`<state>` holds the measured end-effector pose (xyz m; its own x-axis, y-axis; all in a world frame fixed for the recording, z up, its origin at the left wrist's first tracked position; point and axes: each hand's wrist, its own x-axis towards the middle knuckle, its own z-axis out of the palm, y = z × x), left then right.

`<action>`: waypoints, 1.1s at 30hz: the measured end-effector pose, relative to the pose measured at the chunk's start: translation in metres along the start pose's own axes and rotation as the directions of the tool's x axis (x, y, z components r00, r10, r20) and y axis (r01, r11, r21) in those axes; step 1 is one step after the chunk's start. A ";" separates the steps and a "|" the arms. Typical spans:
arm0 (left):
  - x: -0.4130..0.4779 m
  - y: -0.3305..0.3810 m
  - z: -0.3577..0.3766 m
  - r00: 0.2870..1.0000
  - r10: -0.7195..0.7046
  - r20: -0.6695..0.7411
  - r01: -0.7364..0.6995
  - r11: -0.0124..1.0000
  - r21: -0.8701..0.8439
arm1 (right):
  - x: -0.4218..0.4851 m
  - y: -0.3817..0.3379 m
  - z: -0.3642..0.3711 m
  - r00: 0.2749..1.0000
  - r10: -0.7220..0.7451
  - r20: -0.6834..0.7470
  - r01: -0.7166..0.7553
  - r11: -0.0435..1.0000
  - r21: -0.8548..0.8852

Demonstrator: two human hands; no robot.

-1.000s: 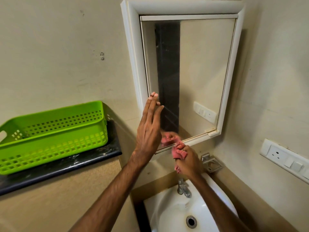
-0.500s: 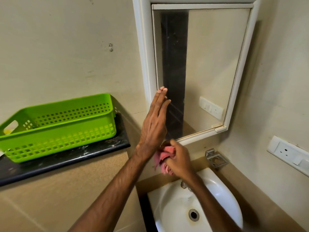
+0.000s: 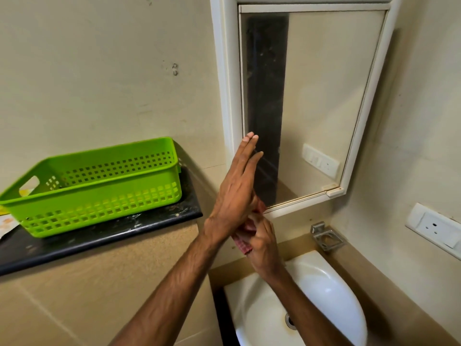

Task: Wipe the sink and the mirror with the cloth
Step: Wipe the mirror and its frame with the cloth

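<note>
Pink cloth [image 3: 242, 244], long axis near-upright

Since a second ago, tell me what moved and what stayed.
The right hand, gripping the cloth, dropped from the mirror's bottom edge to below its frame, above the sink, partly behind the left hand. That hand stays raised, fingers straight; the basket has not moved.

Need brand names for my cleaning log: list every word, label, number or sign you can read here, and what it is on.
No text can be read in this view.
Paper by the green basket: orange print, too blurred to read.
Wall socket: no legible marking.
Switch plate reflected in the mirror: no legible marking.
</note>
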<state>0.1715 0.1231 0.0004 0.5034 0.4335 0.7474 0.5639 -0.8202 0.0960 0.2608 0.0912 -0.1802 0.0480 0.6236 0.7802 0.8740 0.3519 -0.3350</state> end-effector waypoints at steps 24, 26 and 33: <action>0.003 0.059 0.054 0.986 -0.102 0.129 0.107 0.993 -0.038 | 0.018 0.169 -0.131 0.974 0.224 0.017 -0.221 0.968 -0.119; 0.011 0.068 0.059 0.983 -0.110 0.149 0.121 0.991 -0.062 | 0.017 0.163 -0.125 0.926 0.377 0.001 -0.375 0.923 -0.084; 0.036 0.089 0.079 0.984 -0.012 0.176 0.020 0.999 -0.045 | 0.061 0.162 -0.185 0.612 0.696 -0.376 -0.568 0.717 0.403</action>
<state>0.2913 0.0951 -0.0157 0.6042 0.5022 0.6187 0.5439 -0.8273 0.1404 0.4950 0.0568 -0.0891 0.8192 0.3645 0.4428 0.4049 0.1793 -0.8966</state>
